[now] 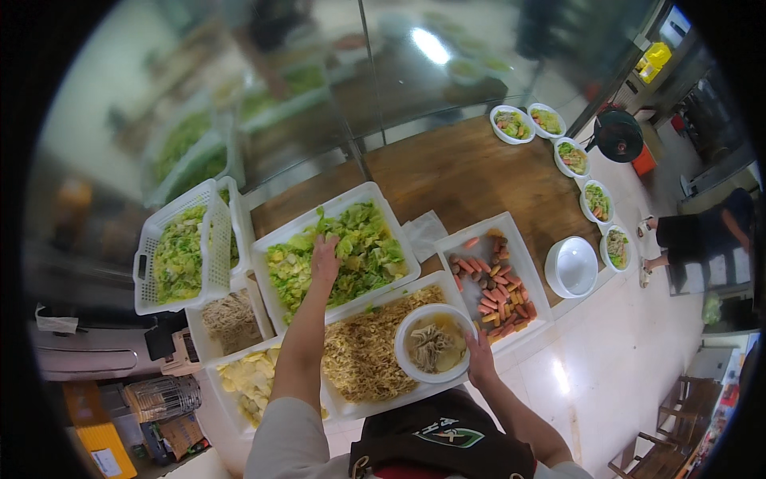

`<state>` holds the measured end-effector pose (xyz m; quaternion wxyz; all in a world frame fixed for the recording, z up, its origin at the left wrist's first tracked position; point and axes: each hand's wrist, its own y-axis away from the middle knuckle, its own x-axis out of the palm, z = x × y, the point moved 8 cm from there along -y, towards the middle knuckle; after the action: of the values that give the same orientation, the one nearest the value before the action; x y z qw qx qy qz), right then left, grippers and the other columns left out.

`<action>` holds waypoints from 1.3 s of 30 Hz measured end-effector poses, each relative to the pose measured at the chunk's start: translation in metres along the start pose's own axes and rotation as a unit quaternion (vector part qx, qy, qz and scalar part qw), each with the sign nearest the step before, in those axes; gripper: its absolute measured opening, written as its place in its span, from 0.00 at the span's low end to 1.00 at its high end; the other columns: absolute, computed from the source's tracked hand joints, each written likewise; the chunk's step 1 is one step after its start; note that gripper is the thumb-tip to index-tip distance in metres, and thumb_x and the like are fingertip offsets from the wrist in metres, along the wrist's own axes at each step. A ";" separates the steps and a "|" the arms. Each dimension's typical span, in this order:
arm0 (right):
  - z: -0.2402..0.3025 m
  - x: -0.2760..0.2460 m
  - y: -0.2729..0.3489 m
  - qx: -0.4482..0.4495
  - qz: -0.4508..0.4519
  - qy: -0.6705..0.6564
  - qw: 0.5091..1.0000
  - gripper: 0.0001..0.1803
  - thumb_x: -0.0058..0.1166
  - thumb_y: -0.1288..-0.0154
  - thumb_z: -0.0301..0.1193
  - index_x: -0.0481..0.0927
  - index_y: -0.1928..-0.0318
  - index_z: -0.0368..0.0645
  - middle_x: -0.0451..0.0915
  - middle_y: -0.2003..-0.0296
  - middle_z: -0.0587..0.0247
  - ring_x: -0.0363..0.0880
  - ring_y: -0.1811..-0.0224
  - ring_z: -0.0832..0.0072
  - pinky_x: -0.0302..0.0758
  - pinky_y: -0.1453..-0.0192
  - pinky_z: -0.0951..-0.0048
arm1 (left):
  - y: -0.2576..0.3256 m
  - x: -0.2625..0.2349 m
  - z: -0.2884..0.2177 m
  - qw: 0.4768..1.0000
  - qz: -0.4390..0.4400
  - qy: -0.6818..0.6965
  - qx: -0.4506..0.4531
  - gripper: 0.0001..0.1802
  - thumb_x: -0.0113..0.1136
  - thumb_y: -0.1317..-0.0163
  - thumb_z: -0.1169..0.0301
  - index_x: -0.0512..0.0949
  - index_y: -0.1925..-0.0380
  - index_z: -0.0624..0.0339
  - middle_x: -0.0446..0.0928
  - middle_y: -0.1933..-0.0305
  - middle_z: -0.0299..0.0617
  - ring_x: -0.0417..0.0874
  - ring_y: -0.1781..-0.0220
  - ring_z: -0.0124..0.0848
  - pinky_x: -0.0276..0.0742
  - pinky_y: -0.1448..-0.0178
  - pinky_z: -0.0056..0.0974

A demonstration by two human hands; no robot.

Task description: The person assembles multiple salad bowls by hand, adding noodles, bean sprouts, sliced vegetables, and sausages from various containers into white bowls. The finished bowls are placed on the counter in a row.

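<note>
Your left hand [324, 259] is among the chopped lettuce [369, 249], whether its fingers [334, 239] are closed I cannot tell; your right hand [480, 359] grips the white bowl [401, 348] above the noodles [359, 351]; keep it level and gather leaves lightly

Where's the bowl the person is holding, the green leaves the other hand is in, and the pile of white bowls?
Held bowl [400, 343]: head view, on its left rim.
Green leaves [365, 249]: head view, near their middle.
White bowls [575, 267]: head view, inside the top one.
</note>
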<state>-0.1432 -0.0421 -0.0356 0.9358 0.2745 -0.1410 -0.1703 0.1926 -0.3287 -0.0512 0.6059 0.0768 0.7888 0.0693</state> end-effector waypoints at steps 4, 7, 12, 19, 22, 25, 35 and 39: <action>0.032 0.051 0.003 -0.021 0.063 -0.020 0.998 0.21 0.44 0.31 0.36 0.69 0.44 0.36 0.72 0.51 0.63 0.66 0.48 0.77 0.61 0.41 0.76 | 0.024 -0.024 0.046 0.986 -0.002 0.165 0.005 0.30 0.62 0.46 0.73 0.65 0.42 0.50 0.61 0.36 0.50 0.76 0.50 0.38 0.77 0.56 0.39; 0.026 0.072 -0.014 -0.023 0.078 -0.085 0.993 0.20 0.44 0.31 0.36 0.69 0.45 0.36 0.73 0.54 0.65 0.68 0.52 0.79 0.64 0.45 0.76 | 0.066 -0.075 0.023 0.908 0.107 0.397 -0.086 0.28 0.61 0.46 0.75 0.66 0.44 0.52 0.69 0.44 0.46 0.76 0.53 0.33 0.76 0.57 0.36; 0.033 0.130 -0.021 -0.036 0.133 -0.112 0.984 0.19 0.45 0.31 0.37 0.69 0.46 0.36 0.74 0.54 0.65 0.69 0.52 0.79 0.65 0.45 0.76 | 0.148 -0.146 -0.057 0.852 0.231 0.468 0.050 0.29 0.61 0.49 0.75 0.67 0.44 0.51 0.72 0.50 0.43 0.75 0.52 0.32 0.73 0.54 0.34; 0.045 0.170 0.005 -0.037 0.136 -0.117 0.983 0.18 0.44 0.31 0.36 0.70 0.47 0.37 0.74 0.57 0.66 0.69 0.55 0.80 0.67 0.48 0.76 | 0.206 -0.168 -0.131 0.941 0.046 0.209 0.263 0.28 0.65 0.51 0.69 0.70 0.48 0.56 0.67 0.51 0.53 0.72 0.51 0.48 0.71 0.48 0.43; 0.037 0.162 0.003 -0.066 0.131 -0.088 0.985 0.20 0.45 0.31 0.36 0.69 0.45 0.38 0.74 0.54 0.63 0.71 0.53 0.77 0.68 0.48 0.74 | 0.208 -0.157 -0.105 0.951 0.050 0.249 0.175 0.24 0.62 0.50 0.71 0.71 0.50 0.56 0.68 0.54 0.50 0.73 0.54 0.46 0.72 0.52 0.44; 0.031 0.169 0.009 -0.060 0.128 -0.122 0.982 0.20 0.45 0.31 0.37 0.68 0.45 0.37 0.74 0.54 0.62 0.71 0.52 0.76 0.68 0.47 0.74 | 0.238 -0.137 -0.110 0.954 -0.023 0.130 0.271 0.21 0.59 0.49 0.74 0.72 0.52 0.57 0.69 0.55 0.48 0.74 0.55 0.45 0.72 0.55 0.44; 0.026 0.173 0.026 -0.071 0.125 -0.143 0.979 0.21 0.44 0.31 0.37 0.66 0.43 0.37 0.73 0.52 0.60 0.71 0.52 0.74 0.70 0.47 0.72 | 0.268 -0.141 -0.113 0.914 -0.124 0.020 0.385 0.20 0.58 0.51 0.77 0.74 0.55 0.57 0.70 0.55 0.46 0.73 0.53 0.45 0.73 0.54 0.44; 0.030 0.177 0.039 -0.056 0.099 -0.147 0.983 0.21 0.44 0.31 0.37 0.67 0.44 0.37 0.73 0.52 0.60 0.71 0.52 0.74 0.69 0.48 0.72 | 0.252 -0.131 -0.087 0.944 -0.029 0.110 0.309 0.22 0.57 0.51 0.78 0.73 0.52 0.58 0.69 0.54 0.48 0.72 0.50 0.46 0.72 0.52 0.44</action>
<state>0.0157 -0.0949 0.0407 0.9310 0.1779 -0.2941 -0.1231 0.1507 -0.1105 0.1455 0.4640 0.2288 0.8350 -0.1873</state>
